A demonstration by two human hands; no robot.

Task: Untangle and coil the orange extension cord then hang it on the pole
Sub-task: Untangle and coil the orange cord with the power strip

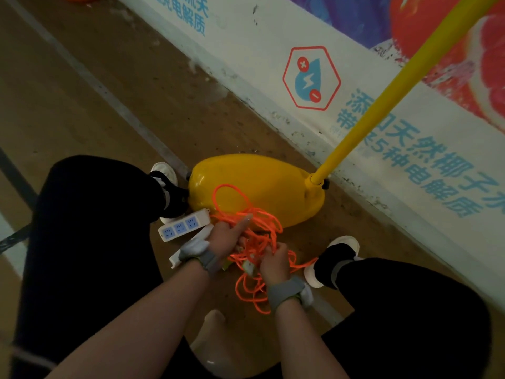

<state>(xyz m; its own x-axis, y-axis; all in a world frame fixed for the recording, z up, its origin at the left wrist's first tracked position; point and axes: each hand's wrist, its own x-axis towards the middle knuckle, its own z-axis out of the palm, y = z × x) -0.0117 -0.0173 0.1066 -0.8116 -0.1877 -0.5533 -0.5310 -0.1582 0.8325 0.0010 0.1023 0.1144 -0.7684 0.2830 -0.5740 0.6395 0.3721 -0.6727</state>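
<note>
The orange extension cord [255,228] lies in a loose tangle on the floor between my feet, one loop resting against the yellow base [257,184]. Its white power strip [184,225] with blue sockets lies to the left of the tangle. My left hand [228,237] grips strands at the top of the tangle, thumb stretched out. My right hand [274,262] is closed on strands lower down, next to a small pale piece I cannot identify. The yellow pole [388,97] rises from the base up to the top right.
A wall with a printed banner [311,77] runs diagonally behind the pole. My shoes [332,258] and black-trousered knees flank the cord. A pale stool seat [216,348] shows under me. A second white strip-like piece [188,248] lies below the power strip.
</note>
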